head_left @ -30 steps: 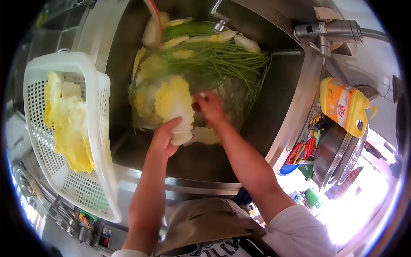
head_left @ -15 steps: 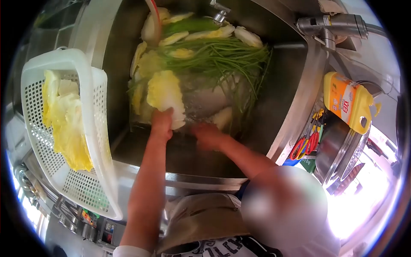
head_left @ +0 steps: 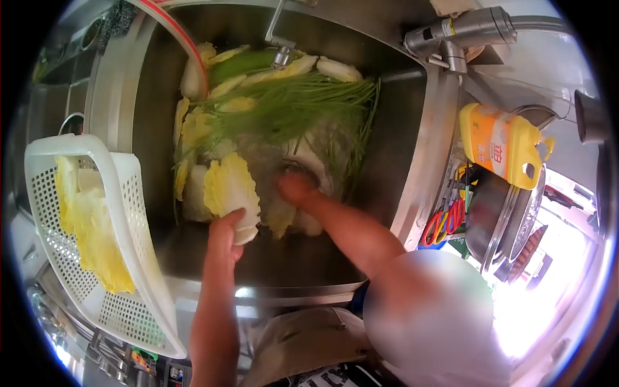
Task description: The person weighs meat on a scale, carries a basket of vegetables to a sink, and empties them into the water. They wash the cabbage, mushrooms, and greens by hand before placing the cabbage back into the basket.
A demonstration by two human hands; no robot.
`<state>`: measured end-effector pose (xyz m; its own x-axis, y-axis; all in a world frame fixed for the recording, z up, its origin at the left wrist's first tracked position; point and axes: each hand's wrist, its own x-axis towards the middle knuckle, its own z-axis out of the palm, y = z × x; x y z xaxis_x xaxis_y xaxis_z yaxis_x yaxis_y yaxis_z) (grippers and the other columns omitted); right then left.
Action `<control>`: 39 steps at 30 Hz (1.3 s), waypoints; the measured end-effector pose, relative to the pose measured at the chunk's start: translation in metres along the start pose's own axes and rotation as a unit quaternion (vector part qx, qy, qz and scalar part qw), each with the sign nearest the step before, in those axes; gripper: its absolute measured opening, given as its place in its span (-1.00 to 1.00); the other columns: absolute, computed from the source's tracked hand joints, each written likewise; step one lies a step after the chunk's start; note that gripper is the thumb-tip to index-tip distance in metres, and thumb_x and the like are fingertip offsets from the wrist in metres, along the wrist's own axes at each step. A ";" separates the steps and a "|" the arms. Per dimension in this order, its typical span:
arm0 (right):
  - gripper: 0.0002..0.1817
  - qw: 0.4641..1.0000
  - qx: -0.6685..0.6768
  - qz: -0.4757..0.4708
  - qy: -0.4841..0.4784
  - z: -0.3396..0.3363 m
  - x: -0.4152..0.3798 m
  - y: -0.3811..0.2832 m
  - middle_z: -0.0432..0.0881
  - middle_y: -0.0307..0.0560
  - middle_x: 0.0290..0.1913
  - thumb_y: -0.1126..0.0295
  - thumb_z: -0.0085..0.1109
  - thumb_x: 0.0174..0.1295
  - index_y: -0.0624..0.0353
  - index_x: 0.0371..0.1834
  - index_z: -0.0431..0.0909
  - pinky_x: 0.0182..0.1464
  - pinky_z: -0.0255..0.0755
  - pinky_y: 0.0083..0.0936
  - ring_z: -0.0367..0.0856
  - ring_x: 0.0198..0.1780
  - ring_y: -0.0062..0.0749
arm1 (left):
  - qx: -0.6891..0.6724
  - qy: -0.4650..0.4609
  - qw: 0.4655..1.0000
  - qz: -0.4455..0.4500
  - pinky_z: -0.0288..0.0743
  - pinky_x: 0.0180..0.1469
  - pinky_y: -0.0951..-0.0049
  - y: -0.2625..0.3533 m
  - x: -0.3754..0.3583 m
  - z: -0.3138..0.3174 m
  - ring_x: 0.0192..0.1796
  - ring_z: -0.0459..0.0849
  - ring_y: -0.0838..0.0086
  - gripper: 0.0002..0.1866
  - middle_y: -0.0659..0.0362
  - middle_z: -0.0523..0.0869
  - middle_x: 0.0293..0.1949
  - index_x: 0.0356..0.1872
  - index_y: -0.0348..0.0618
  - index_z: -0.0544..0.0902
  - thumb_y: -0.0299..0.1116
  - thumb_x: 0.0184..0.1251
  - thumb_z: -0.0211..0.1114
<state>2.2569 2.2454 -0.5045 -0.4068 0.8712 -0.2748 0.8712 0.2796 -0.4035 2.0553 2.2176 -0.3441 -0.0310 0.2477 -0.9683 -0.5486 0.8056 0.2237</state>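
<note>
My left hand [head_left: 227,233] grips a napa cabbage leaf [head_left: 227,186] by its white stem end, its yellow frilly part facing away from me. To the right, my right hand [head_left: 298,186] reaches into the water in the metal sink [head_left: 271,264]; its fingers are blurred and partly under the surface. Around that hand lie submerged pale cabbage leaves [head_left: 280,216]. Beyond both hands floats a bundle of long thin green stalks [head_left: 293,97]. More cabbage leaves [head_left: 338,69] drift along the sink's far and left sides.
Left of the sink, a white perforated basket [head_left: 145,238] holds cabbage leaves [head_left: 93,226]. A red-edged hose [head_left: 180,35] and a faucet [head_left: 282,55] hang over the sink's far end. On the right are a yellow jug [head_left: 503,145], scissors [head_left: 445,222] and metal bowls [head_left: 490,222].
My right hand has moved farther into the water, away from me. The left hand keeps its leaf, now slightly lower and farther left in view. The whole view has shifted.
</note>
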 end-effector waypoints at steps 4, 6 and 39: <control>-0.79 0.939 0.154 0.226 0.209 -0.010 0.020 0.010 0.59 0.22 -0.40 0.36 -0.05 0.25 0.30 -0.31 0.50 -0.31 0.46 -0.12 0.58 -0.39 0.11 | -0.171 -0.236 0.956 -0.045 0.59 -0.14 0.21 -0.031 0.005 0.000 -0.14 0.65 0.21 -0.60 0.07 0.64 -0.14 0.10 -0.19 0.47 -0.38 0.25 0.26; -0.77 0.916 0.223 0.267 0.202 -0.019 0.017 0.006 0.59 0.26 -0.36 0.33 -0.05 0.30 0.30 -0.24 0.50 -0.30 0.46 -0.14 0.58 -0.37 0.10 | -0.210 -0.286 0.934 -0.046 0.59 -0.14 0.21 -0.035 0.016 0.019 -0.14 0.65 0.23 -0.63 0.07 0.64 -0.13 0.09 -0.18 0.48 -0.34 0.28 0.23; -0.74 0.966 -0.195 0.080 -0.150 -0.077 0.133 0.150 0.62 0.10 -0.07 0.31 -0.01 0.22 0.20 -0.15 0.58 -0.13 0.50 -0.15 0.62 -0.17 0.02 | -0.066 0.036 0.988 0.131 0.59 -0.21 0.22 -0.030 0.010 0.007 -0.16 0.64 0.23 -0.57 0.05 0.61 -0.13 0.09 -0.28 0.44 -0.43 0.18 0.27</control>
<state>2.3544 2.4347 -0.5343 -0.2693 0.7760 -0.5704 0.9429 0.3331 0.0080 2.0777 2.1994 -0.3593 -0.2441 0.3958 -0.8853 -0.6180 0.6401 0.4565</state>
